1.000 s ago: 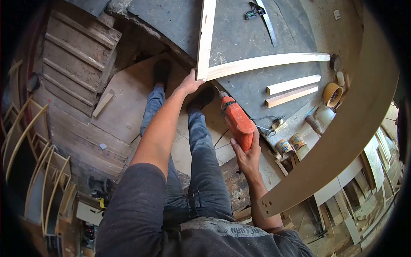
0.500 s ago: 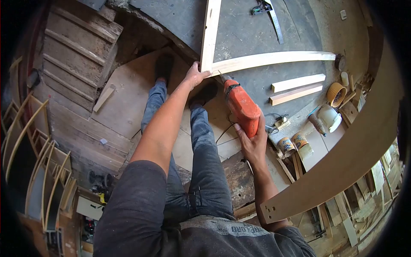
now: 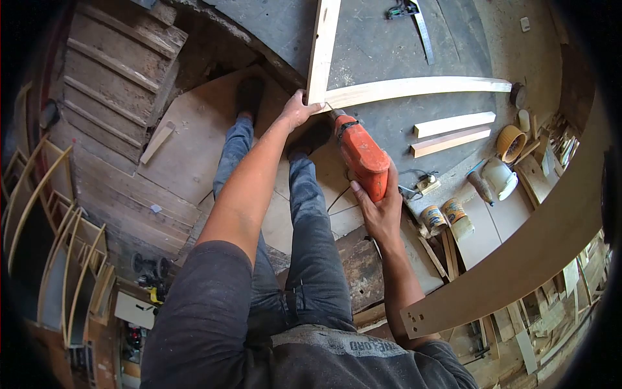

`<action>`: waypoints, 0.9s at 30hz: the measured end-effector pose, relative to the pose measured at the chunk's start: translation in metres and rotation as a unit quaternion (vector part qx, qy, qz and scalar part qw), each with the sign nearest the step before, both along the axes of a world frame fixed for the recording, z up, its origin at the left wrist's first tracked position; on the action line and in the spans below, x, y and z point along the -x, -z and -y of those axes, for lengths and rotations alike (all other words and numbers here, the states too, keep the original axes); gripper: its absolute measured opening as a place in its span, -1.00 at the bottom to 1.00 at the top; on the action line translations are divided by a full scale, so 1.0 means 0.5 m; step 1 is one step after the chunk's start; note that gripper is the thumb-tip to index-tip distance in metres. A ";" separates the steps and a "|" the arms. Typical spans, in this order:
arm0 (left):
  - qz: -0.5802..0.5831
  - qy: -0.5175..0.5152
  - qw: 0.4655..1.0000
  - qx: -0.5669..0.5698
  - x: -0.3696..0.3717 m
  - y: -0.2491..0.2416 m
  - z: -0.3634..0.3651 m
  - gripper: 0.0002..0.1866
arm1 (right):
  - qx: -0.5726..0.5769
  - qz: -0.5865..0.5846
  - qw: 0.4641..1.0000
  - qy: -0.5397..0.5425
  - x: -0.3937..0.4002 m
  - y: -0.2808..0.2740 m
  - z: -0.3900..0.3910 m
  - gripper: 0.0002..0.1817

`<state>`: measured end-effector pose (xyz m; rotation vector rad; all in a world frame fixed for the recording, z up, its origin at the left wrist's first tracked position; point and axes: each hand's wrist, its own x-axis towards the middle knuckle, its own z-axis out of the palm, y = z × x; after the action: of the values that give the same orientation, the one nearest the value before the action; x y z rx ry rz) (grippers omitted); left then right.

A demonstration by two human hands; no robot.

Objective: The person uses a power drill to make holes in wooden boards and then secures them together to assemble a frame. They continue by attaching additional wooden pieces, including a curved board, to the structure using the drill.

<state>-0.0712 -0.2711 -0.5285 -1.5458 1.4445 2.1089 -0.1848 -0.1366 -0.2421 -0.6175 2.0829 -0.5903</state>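
Observation:
My right hand (image 3: pixel 382 211) is wrapped round the grip of a red power drill (image 3: pixel 365 154). The drill's thin bit points away from me, its tip at the near end of a curved wooden strip (image 3: pixel 414 88), close to the corner. There the curved strip meets a straight wooden bar (image 3: pixel 322 52). My left hand (image 3: pixel 298 110) is closed round the end of the straight bar, thumb along its near edge. Both wooden pieces lie on a dark worktop (image 3: pixel 382 58).
Two short wooden sticks (image 3: pixel 453 133) lie right of the drill. Behind them are a combination square (image 3: pixel 421 29), a wicker basket (image 3: pixel 510 144), a white jug (image 3: pixel 500 178) and paint cans (image 3: pixel 434 217). A large curved panel (image 3: pixel 518 279) crosses the right side; curved frames (image 3: pixel 35 207) stand left.
The drill has shifted slightly to the left, and its bit tip is closer to the corner of the two wooden pieces. My left hand keeps its hold on the bar.

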 end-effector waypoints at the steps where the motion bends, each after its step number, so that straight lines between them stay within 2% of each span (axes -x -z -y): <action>1: 0.005 0.001 1.000 0.003 0.001 0.001 0.000 -0.18 | 0.010 -0.005 1.000 -0.005 0.002 0.004 -0.003 -0.15; 8: -0.010 -0.014 1.000 0.003 -0.003 0.007 -0.004 -0.25 | 0.015 -0.007 1.000 -0.007 0.006 0.001 0.002 -0.15; 14: -0.012 -0.005 1.000 -0.009 -0.009 -0.028 0.012 -0.27 | 0.041 -0.005 0.999 -0.008 0.003 0.010 -0.003 -0.15; 18: -0.042 0.004 0.999 -0.021 -0.017 0.012 0.007 -0.28 | 0.015 0.002 1.000 -0.006 0.000 0.002 0.002 -0.15; 20: -0.027 0.044 0.999 -0.013 -0.019 -0.002 0.014 -0.15 | 0.007 0.003 1.000 -0.006 -0.003 -0.001 0.001 -0.15; 27: -0.025 0.032 0.998 -0.037 -0.029 -0.004 0.002 -0.22 | 0.025 0.003 0.999 0.025 -0.016 -0.016 -0.037 -0.10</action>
<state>-0.0569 -0.2722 -0.5265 -1.4122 1.3939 2.1527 -0.1767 -0.1182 -0.2342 -0.5932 2.0883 -0.6733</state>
